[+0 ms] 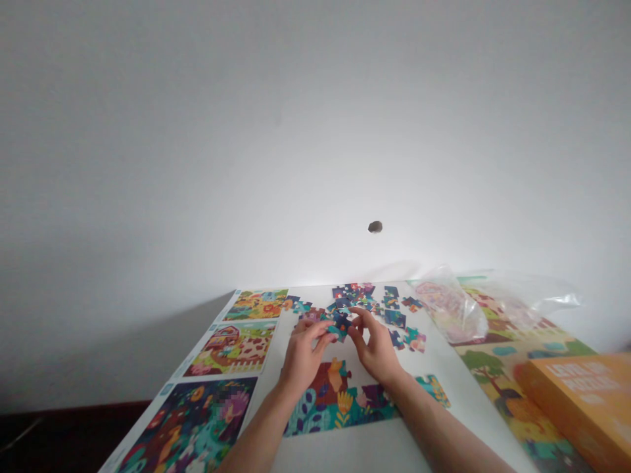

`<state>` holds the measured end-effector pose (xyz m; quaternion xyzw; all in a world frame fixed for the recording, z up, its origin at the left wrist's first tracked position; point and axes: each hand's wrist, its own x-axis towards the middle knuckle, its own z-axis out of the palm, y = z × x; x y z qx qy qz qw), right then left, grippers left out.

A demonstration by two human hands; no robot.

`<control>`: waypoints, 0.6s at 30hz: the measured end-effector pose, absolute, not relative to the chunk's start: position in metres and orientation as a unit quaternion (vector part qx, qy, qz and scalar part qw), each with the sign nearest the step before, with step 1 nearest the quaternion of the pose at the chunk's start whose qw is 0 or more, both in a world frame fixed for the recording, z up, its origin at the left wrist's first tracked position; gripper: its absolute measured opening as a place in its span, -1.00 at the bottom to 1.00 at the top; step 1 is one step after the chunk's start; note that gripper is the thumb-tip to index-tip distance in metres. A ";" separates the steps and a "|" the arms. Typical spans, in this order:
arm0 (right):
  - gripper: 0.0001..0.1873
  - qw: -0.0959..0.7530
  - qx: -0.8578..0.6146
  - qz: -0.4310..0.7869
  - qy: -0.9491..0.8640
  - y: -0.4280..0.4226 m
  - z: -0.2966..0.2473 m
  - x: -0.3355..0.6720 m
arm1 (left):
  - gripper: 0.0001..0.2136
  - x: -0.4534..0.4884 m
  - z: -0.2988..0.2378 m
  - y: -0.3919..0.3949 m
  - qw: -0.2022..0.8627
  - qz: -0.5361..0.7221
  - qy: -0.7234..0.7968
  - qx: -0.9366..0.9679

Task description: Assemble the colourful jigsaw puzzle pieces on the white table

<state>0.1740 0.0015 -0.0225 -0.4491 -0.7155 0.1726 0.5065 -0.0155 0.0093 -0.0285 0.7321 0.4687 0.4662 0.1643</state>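
Observation:
In the middle of the head view, my left hand (304, 351) and my right hand (375, 347) meet over the white table. Between their fingertips is a dark blue and teal jigsaw puzzle piece (339, 326), gripped from both sides. Whether it is one piece or two joined ones, I cannot tell. Closer to me lies a joined strip of puzzle (323, 407) with plants and a brown animal, partly covered by my right forearm. Beyond my fingers, loose puzzle pieces (363, 297) are scattered, some overlapping. A separate teal piece (434, 389) with yellow leaves lies right of my right wrist.
Along the left edge lie several picture sheets, including a farm picture (231, 348) and a dark forest picture (190, 427). Clear plastic bags (456, 309) rest at the right, over more puzzle pictures. An orange box (582, 401) stands front right. A white wall (315, 164) rises behind the table.

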 end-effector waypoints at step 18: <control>-0.85 0.426 -0.491 0.239 -0.721 0.000 -0.014 0.177 | -0.78 -0.011 -0.008 -0.006 0.113 0.374 0.443 0.807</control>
